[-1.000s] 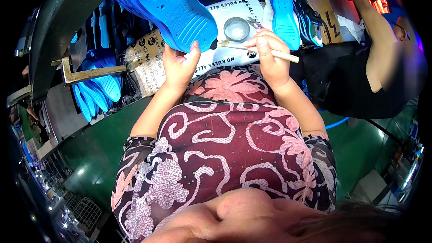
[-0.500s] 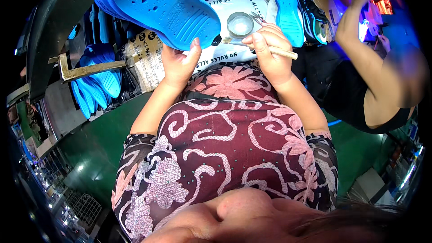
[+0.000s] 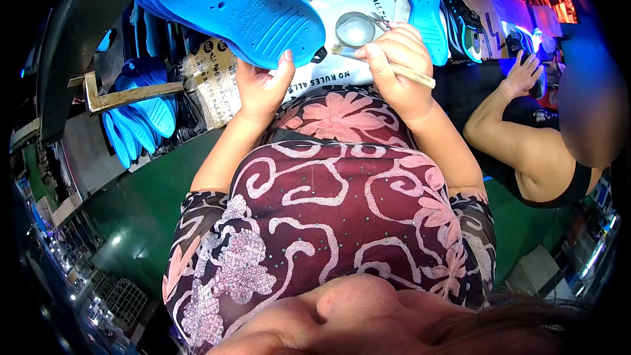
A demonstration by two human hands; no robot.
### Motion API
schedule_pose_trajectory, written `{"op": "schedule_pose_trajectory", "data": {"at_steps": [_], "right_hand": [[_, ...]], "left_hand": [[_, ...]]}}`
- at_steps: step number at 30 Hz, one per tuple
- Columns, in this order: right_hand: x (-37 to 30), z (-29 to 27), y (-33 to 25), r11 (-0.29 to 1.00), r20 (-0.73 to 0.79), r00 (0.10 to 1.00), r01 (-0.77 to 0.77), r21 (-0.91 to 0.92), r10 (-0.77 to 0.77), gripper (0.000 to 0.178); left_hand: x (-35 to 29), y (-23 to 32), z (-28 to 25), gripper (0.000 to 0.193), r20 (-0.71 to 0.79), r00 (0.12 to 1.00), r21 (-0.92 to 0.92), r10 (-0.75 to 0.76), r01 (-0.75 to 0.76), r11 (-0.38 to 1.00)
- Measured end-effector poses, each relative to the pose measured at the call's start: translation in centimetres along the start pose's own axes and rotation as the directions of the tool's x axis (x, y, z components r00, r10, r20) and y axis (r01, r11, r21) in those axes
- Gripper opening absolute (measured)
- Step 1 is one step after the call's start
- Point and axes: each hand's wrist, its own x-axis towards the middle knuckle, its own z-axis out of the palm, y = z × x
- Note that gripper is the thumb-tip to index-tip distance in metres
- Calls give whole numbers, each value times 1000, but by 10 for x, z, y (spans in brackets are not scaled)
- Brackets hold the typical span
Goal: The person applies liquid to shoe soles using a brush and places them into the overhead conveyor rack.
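Blouse point(image 3: 296, 204) of maroon, black and pale pink swirls across the lower middle of the frame. Above it, at upper centre, left hand point(image 3: 263, 89) clamped on a large light-blue sole point(image 3: 243, 6): thumb on top of the heel end, fingers out of sight beneath. Slanted from there into the upper left, holed across the broad end, ribbed toward the heel, with layered edges on the left side and a small black patch at the heel tip. To the right, right hand point(image 3: 399, 75) wrapped firmly around a brush point(image 3: 414, 77), pale handle toward the right, bristles pointing left, just beside the black patch; cannot tell whether touching it. Just above the bristles, a round clear bowl point(image 3: 355, 29) with pale contents, on a white printed sheet point(image 3: 328, 10).

Right of the bowl, a second blue sole point(image 3: 426, 20), lengthwise up the frame, with a dark shoe point(image 3: 460, 23) alongside. At left of the frame, a metal bracket point(image 3: 138, 98) across a cluster of blue soles point(image 3: 158, 115). At upper right, beyond the shoe, a co-worker's hand point(image 3: 524, 75) with fingers spread. Farthest down, green floor point(image 3: 158, 210) and, at lower left, a wire rack point(image 3: 125, 299).
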Motion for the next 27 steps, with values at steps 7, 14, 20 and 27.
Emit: {"op": "schedule_pose_trajectory", "data": {"at_steps": [7, 14, 20, 27], "right_hand": [[3, 12, 1, 989, -114, 992, 71, 132, -56, 19], [-1, 7, -6, 991, 33, 999, -32, 132, 28, 22], [4, 15, -4, 989, -52, 998, -10, 146, 18, 23], [0, 16, -3, 984, -46, 999, -14, 176, 22, 23]], "left_hand": [[-1, -1, 4, 40, -20, 1000, -23, -15, 15, 1000], [-2, -11, 0, 31, -39, 989, 70, 146, -143, 987], [1, -6, 3, 28, -21, 979, 111, 201, -197, 974], [8, -15, 0, 33, -16, 941, 145, 338, -332, 932]]}}
